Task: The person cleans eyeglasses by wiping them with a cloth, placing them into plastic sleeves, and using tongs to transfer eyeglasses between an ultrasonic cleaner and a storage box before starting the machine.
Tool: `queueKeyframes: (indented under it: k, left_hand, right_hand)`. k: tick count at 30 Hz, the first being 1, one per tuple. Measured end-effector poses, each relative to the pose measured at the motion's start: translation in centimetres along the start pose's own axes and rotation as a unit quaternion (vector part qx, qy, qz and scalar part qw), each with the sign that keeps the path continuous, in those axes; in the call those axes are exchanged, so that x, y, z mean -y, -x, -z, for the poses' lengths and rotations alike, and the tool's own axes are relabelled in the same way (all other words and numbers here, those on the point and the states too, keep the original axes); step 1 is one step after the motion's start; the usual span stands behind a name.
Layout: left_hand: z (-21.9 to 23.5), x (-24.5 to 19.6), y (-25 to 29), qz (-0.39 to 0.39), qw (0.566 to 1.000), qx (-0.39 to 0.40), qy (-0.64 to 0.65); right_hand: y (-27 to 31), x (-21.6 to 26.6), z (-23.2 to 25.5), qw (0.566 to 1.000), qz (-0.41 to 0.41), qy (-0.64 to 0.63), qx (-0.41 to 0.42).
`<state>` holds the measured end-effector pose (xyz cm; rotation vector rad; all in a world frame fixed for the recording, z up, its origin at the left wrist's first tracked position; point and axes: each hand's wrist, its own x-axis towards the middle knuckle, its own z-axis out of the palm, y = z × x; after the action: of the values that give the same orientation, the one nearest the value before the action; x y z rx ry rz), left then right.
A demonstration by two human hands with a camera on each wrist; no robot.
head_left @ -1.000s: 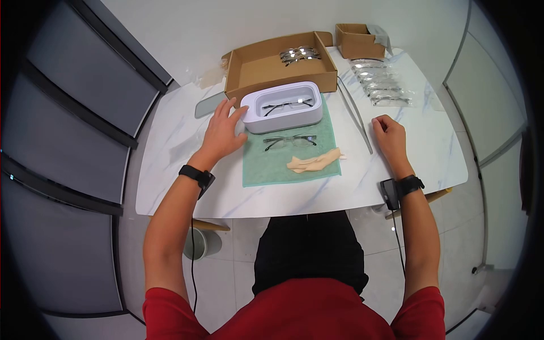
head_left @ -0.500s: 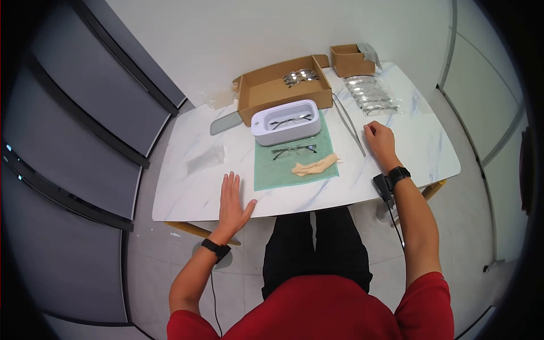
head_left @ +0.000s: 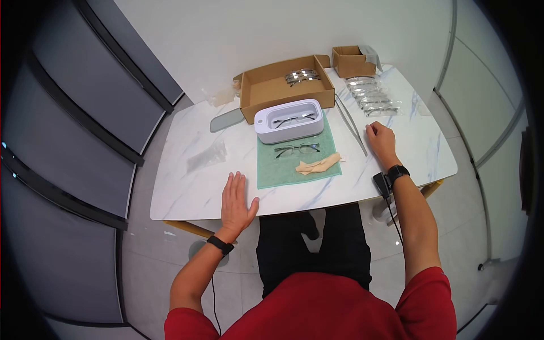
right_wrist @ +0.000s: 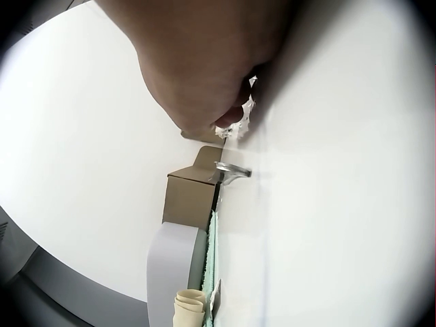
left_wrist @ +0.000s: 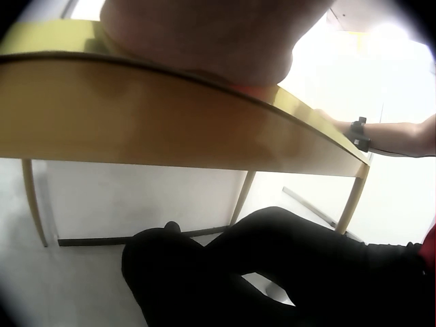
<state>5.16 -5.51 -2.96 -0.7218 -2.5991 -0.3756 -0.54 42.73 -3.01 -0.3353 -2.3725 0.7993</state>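
The left hand (head_left: 236, 204) lies flat at the table's front edge, fingers straight, holding nothing. At the right, the right hand (head_left: 382, 143) rests on the tabletop with fingers loosely curled and nothing visible in them, beside long metal tweezers (head_left: 351, 124). Between the hands, a white cleaner tub (head_left: 289, 134) with glasses (head_left: 294, 120) inside stands on a green cloth (head_left: 272, 174). Another pair of glasses (head_left: 297, 149) and a beige cloth (head_left: 318, 164) lie in front of the tub. In the right wrist view, the right hand (right_wrist: 204, 61) is above the tabletop.
Behind the tub sits an open cardboard box (head_left: 266, 90) holding several glasses. A small box (head_left: 352, 63) stands at the back right, near several bagged glasses (head_left: 374, 97). A clear bag (head_left: 207, 157) and a grey flat object (head_left: 226, 120) lie on the left.
The left hand has moved from beside the tub back to the table's front edge. The right hand has stayed in about the same place. The head view has shifted.
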Motion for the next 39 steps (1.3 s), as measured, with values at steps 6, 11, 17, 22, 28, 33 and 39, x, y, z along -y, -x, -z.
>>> queueKeyframes:
  k: [6, 11, 17, 22, 28, 33, 39]
  left_hand:
    - [0.4, -0.2, -0.1, 0.015, 1.000, 0.016, 0.010]
    - [0.9, -0.2, -0.5, 0.029, 0.999, 0.033, 0.027]
    - [1.5, -0.5, -0.9, 0.042, 0.995, 0.073, 0.043]
    - [1.6, -0.5, -1.1, 0.043, 0.995, 0.084, 0.042]
    - [1.5, -0.4, -1.1, 0.050, 0.994, 0.078, 0.057]
    - [1.4, -0.6, -0.9, 0.060, 0.994, 0.058, 0.075]
    - [2.0, -1.5, -2.1, 0.062, 0.986, 0.045, 0.148]
  right_hand:
    - [0.1, 0.5, 0.2, 1.000, -0.009, 0.004, 0.005]
    - [0.1, 0.4, 0.3, 1.000, -0.006, 0.011, 0.029]
    - [0.2, 0.1, 0.4, 0.997, -0.044, -0.031, 0.046]
    - [0.1, 0.1, 0.5, 0.993, -0.076, -0.060, 0.062]
    - [0.2, -0.1, 0.4, 0.993, -0.081, -0.060, 0.058]
    - [0.4, -0.2, 0.2, 0.992, -0.071, -0.089, 0.048]
    - [0.3, -0.2, 0.4, 0.989, -0.090, -0.109, 0.042]
